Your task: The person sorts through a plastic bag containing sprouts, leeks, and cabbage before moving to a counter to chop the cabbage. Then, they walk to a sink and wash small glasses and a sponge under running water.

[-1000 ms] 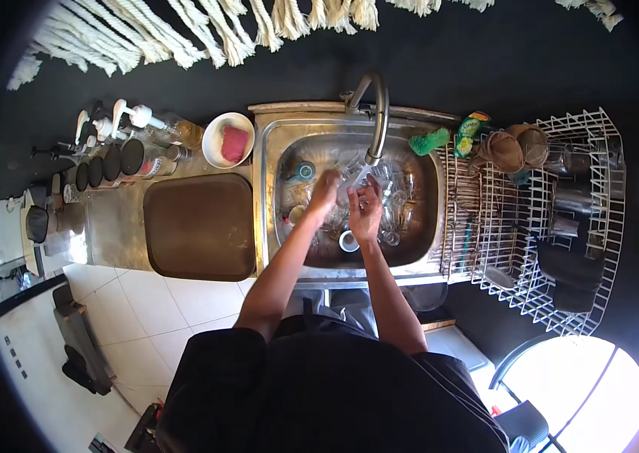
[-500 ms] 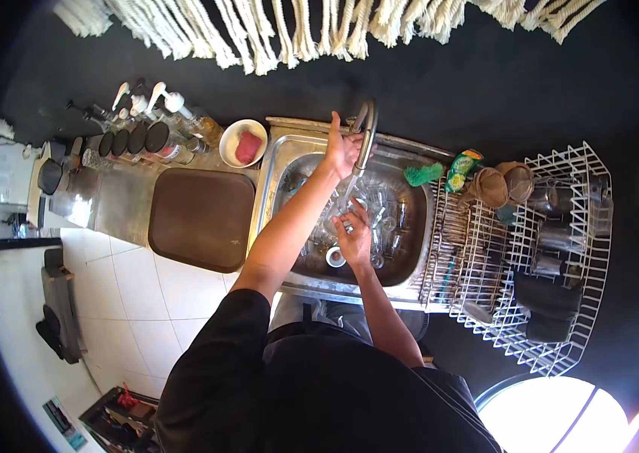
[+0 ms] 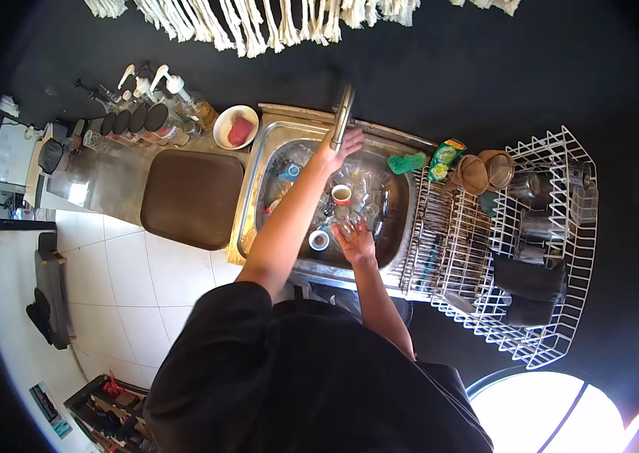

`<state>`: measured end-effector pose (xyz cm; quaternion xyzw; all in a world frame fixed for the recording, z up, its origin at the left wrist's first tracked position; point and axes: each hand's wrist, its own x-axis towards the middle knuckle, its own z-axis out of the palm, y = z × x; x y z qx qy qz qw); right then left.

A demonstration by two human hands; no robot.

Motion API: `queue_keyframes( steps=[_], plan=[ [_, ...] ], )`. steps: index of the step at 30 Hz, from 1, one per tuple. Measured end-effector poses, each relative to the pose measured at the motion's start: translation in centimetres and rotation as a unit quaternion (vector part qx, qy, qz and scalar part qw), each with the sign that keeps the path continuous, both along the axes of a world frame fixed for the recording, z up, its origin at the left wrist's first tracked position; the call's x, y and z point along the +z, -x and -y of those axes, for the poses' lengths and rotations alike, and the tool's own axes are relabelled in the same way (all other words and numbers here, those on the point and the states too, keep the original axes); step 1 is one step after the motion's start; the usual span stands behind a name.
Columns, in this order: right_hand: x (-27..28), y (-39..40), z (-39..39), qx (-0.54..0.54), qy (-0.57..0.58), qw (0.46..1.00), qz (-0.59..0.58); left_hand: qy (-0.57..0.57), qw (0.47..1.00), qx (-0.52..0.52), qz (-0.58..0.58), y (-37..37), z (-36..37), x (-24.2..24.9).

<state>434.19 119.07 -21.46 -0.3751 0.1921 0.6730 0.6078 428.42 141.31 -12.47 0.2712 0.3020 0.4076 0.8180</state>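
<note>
The steel surface [image 3: 119, 192] runs left from the sink [image 3: 255, 189], carrying a brown tray [image 3: 191, 198], a white bowl [image 3: 235, 127] with a red sponge in it, and a cluster of dark-lidded jars and pump bottles [image 3: 146, 106] at the far end. Pale floor tiles [image 3: 134, 279] lie below it, and a fringe of cream tassels [image 3: 259, 19] hangs across the top of the view. Right of the sink stands a white wire rack [image 3: 553, 226] with dark cups and strainers, a green brush [image 3: 407, 162] just beside its near corner.

My left hand [image 3: 338, 151] reaches to the faucet [image 3: 343, 117], fingers spread against its spout. My right hand [image 3: 355, 238] is low in the sink, fingers curled about a clear glass [image 3: 348, 223], though the glass blurs into the others piled there and I cannot tell how firmly I hold it. A white cup [image 3: 341, 194] and a small white one [image 3: 319, 240] sit among them. The rack's contents are hard to make out.
</note>
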Motion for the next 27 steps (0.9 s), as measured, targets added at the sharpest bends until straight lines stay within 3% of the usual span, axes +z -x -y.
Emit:
queue_keyframes(
  steps=[2,3,4,5,6,7,9,12,15,16,17,19,20,23,24,25,27],
  plan=[
    [0.6,0.1,1.0,-0.007,0.008,0.997,0.073,-0.052,0.960,-0.135,-0.240,1.7,2.7,0.5],
    [0.2,0.0,1.3,-0.006,0.003,0.998,0.068,-0.051,0.955,-0.053,-0.286,2.2,4.8,1.0],
    [-0.3,-0.2,1.3,-0.018,0.017,0.998,0.057,-0.078,0.963,-0.003,-0.260,3.1,6.1,-3.8],
    [-0.7,-0.3,0.9,-0.027,0.030,0.998,0.047,-0.185,0.884,-0.035,-0.428,4.3,7.6,-5.7],
    [-0.8,-0.4,0.4,-0.012,0.024,0.999,0.043,-0.270,0.821,0.007,-0.502,4.9,10.4,-3.0],
    [-0.8,-0.3,-0.1,-0.003,0.018,0.999,0.038,-0.188,0.832,-0.137,-0.503,6.0,10.9,-3.1],
    [-0.3,0.1,-1.4,0.116,-0.045,0.991,0.051,-0.138,0.854,-0.124,-0.487,6.8,13.1,-5.5],
    [0.8,1.6,-2.6,0.182,-0.066,0.976,0.102,-0.211,0.761,-0.056,-0.611,8.4,14.5,-5.0],
    [0.8,1.3,-3.5,0.288,-0.033,0.939,0.187,-0.218,0.771,-0.004,-0.598,11.5,14.1,-7.8],
    [-0.7,0.9,-3.7,0.347,-0.026,0.813,0.467,-0.259,0.772,0.044,-0.579,12.6,14.4,-8.2],
    [-1.1,0.8,-4.2,0.371,-0.019,0.608,0.702,-0.256,0.772,0.048,-0.580,13.5,14.5,-8.0],
    [-1.8,0.4,-4.9,0.327,-0.030,0.592,0.736,-0.043,0.891,0.043,-0.449,15.1,14.8,-7.7],
    [-1.7,0.5,-5.2,0.280,-0.038,0.574,0.768,0.002,0.921,0.082,-0.382,15.5,15.2,-5.2],
    [-1.6,2.9,-7.6,0.307,-0.068,0.523,0.792,0.066,0.939,0.106,-0.319,17.7,15.2,-7.0],
    [4.3,5.4,-8.4,0.333,-0.049,0.496,0.800,0.048,0.950,0.088,-0.297,18.7,15.1,-7.4],
    [4.4,7.1,-9.9,0.333,-0.047,0.493,0.802,0.048,0.951,0.088,-0.293,19.2,14.8,-7.8],
    [4.4,10.4,-12.9,0.256,-0.200,0.478,0.816,0.089,0.959,0.078,-0.259,21.1,14.6,-8.4]
  ],
)
